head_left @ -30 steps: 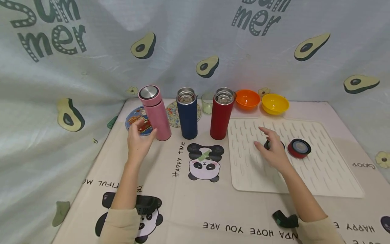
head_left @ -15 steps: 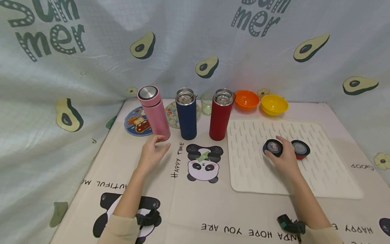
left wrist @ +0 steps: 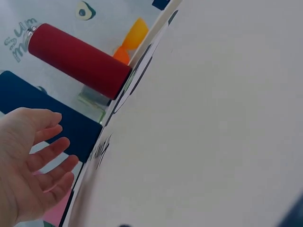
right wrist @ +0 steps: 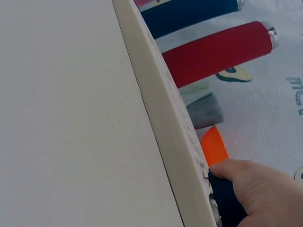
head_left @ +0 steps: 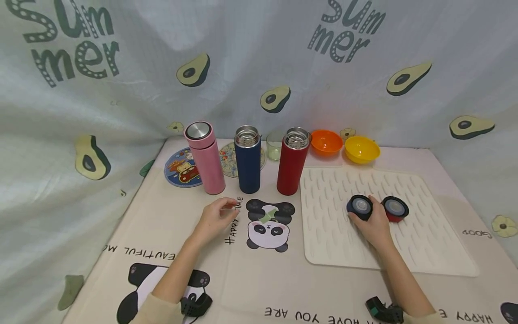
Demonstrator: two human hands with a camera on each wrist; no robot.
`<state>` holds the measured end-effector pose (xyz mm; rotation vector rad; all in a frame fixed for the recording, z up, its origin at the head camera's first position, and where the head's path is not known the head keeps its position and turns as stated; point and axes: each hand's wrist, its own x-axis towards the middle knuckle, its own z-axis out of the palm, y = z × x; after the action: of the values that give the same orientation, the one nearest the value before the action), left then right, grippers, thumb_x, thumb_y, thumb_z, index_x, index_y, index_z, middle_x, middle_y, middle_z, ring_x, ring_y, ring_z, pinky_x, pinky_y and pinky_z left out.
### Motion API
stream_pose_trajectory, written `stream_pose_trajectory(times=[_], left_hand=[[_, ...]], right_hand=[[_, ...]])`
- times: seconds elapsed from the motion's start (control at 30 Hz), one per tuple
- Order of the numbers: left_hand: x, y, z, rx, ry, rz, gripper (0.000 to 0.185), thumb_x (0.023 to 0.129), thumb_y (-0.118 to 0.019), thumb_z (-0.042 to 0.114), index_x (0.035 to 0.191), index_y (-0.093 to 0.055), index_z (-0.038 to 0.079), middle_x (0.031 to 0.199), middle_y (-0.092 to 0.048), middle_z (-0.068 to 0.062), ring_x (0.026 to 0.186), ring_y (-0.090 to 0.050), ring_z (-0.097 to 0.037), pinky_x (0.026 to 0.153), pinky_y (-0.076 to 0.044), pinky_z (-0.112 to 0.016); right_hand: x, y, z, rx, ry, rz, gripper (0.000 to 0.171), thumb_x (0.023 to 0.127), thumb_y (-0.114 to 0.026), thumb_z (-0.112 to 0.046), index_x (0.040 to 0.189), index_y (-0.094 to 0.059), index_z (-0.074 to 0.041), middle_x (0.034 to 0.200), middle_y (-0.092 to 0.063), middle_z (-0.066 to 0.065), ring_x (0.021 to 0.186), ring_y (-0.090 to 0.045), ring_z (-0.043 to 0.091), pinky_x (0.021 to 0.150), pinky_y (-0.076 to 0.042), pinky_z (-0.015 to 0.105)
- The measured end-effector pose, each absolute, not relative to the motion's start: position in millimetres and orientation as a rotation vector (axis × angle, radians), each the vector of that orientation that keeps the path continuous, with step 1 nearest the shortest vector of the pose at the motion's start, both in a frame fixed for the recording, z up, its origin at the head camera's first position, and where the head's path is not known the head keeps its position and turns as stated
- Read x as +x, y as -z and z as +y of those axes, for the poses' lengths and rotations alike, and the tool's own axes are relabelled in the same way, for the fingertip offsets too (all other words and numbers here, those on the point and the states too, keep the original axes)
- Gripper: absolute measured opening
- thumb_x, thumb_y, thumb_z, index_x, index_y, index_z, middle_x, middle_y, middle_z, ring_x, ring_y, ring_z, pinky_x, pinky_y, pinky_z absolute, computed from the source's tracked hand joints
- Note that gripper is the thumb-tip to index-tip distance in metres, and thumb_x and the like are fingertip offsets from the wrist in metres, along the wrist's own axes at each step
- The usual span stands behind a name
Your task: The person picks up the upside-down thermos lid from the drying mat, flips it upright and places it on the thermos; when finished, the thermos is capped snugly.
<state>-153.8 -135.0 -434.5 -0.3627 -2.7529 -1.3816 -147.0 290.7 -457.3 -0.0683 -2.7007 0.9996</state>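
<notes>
My right hand (head_left: 374, 227) grips the dark blue bottle lid (head_left: 359, 208) by its sides. The lid is on or just above the ribbed cream mat (head_left: 336, 243); in the right wrist view the thumb lies along the blue lid (right wrist: 225, 198). Close by on the right is a red lid (head_left: 394, 208) with its inside facing up. My left hand (head_left: 214, 220) hovers with loosely bent fingers, holding nothing, in front of the flasks. A pink flask (head_left: 208, 168) with its lid on stands upright, beside lidless blue (head_left: 248, 166) and red (head_left: 291, 171) flasks.
Behind the flasks stands a clear glass (head_left: 274, 147), with an orange bowl (head_left: 326, 143) and a yellow bowl (head_left: 362, 150) to its right. Two round patterned coasters, one blue (head_left: 178, 168) and one floral (head_left: 229, 164), lie near the pink flask. A printed curtain (head_left: 226, 54) hangs behind.
My left hand has drawn away from the pink flask, moving right and nearer to me. My right hand has come down and taken hold of the blue lid.
</notes>
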Motion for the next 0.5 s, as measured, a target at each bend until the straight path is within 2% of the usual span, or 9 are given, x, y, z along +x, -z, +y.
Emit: stream_pose_trajectory(times=[0.3, 0.5], left_hand=[[-143.8, 433.2, -126.2, -0.413, 1.438, -2.749, 0.02, 0.086, -0.064, 0.016, 0.106, -0.064, 0.009, 0.099, -0.064, 0.001, 0.096, -0.059, -0.014, 0.083, -0.049, -0.035], [-141.3, 424.7, -113.6, -0.476, 1.523, -2.75, 0.02, 0.087, -0.063, 0.018, 0.104, -0.064, 0.007, 0.096, -0.065, 0.001, 0.092, -0.061, -0.015, 0.079, -0.05, -0.031]], right_hand=[[-144.9, 454.4, 279.0, -0.081, -1.025, -2.676, 0.079, 0.075, -0.076, -0.02, 0.134, -0.032, 0.009, 0.13, -0.038, 0.032, 0.12, -0.036, 0.046, 0.096, -0.03, 0.057], [-145.2, 434.5, 253.0, 0.091, -1.111, -2.648, 0.078, 0.072, -0.078, -0.018, 0.133, -0.035, 0.007, 0.13, -0.04, 0.029, 0.118, -0.04, 0.042, 0.093, -0.034, 0.055]])
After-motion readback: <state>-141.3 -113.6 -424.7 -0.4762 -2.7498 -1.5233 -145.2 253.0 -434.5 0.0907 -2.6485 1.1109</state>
